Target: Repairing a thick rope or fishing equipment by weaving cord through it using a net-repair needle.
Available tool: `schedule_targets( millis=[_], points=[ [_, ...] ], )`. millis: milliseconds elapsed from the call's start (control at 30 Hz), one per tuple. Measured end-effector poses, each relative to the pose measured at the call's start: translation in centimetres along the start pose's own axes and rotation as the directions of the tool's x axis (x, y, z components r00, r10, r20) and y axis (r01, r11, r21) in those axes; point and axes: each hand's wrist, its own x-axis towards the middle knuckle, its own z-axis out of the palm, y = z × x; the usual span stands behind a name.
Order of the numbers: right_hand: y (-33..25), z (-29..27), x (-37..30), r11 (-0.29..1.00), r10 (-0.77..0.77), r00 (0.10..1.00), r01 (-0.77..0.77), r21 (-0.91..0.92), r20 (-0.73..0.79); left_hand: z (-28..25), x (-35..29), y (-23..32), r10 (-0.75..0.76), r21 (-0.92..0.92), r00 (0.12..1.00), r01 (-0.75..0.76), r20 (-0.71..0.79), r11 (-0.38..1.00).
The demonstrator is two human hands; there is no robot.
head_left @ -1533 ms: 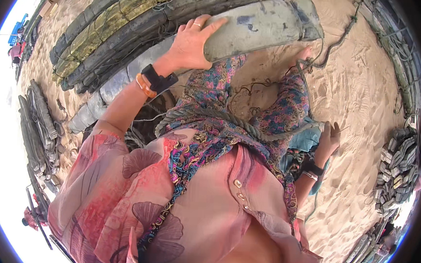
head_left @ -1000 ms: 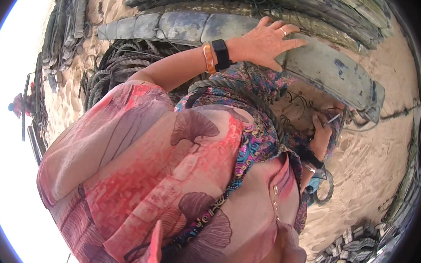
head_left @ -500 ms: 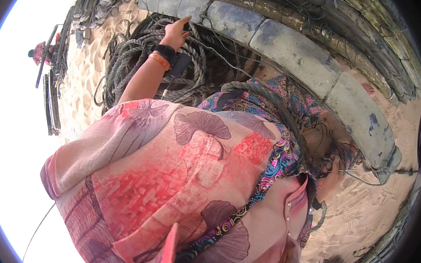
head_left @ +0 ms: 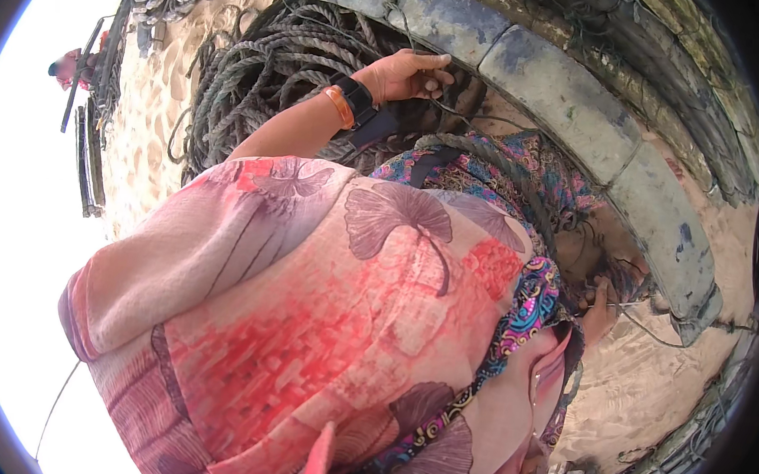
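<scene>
Reaching over a rope pile, right by a long grey bar

Reaching out with the left hand point(head_left: 411, 76), close by the lower edge of a long grey bar point(head_left: 562, 100). Pointing one finger to the right along that edge, with other fingers curled in. Near a thin dark cord point(head_left: 403, 28) there, but hard to tell if gripping it or just beside it. Wearing an orange bracelet point(head_left: 339, 107) and a black band point(head_left: 354, 92) on the same arm.

Leaning over a big heap of coiled rope point(head_left: 259, 73), just under the left hand and forearm. Bending the right hand point(head_left: 599, 313) down low, near the right end of the bar. Showing bent fingers there, with a thin pale line beside them. Too small and too hidden to tell if gripping anything.

Curving across the top and down the right side: the same grey bar, made of parts with dark blue smudges. Lying behind it: more long dark bundles point(head_left: 667, 89). Stretching over the patterned trousers point(head_left: 532, 155): a thick rope point(head_left: 488, 163). Spreading out below the right hand: pale sand point(head_left: 638, 409). Far off at the upper left: another person point(head_left: 72, 70).
</scene>
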Motion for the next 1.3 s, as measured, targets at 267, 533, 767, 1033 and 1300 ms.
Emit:
schedule_targets(
  millis=[267,533,767,1033,1300],
  points=[
    [1.6,-0.8,-0.5,1.0,0.011,1.0,-0.011,0.003,0.012,-1.9,2.5,-4.7,0.004,0.132,0.758,0.109,-0.653,0.985],
    [-0.7,-3.6,-3.8,0.971,-0.063,0.991,0.089,0.223,-0.118,0.6,2.0,2.2,0.096,-0.223,0.952,-0.165,-0.292,0.961],
    [-6.8,-5.1,-7.9,0.915,-0.299,0.91,0.359,0.182,-0.288,11.0,-6.7,5.0,0.288,-0.065,0.957,-0.29,-0.039,0.955],
    [-17.9,2.2,-8.3,0.765,-0.628,0.778,0.623,0.163,-0.024,22.9,-11.9,2.2,0.249,0.094,0.586,-0.492,0.771,0.866],
    [-23.8,7.2,-8.3,0.732,-0.64,0.745,0.518,0.444,0.186,25.7,-9.1,0.5,0.051,0.16,0.297,-0.642,0.953,0.749]
  ],
)
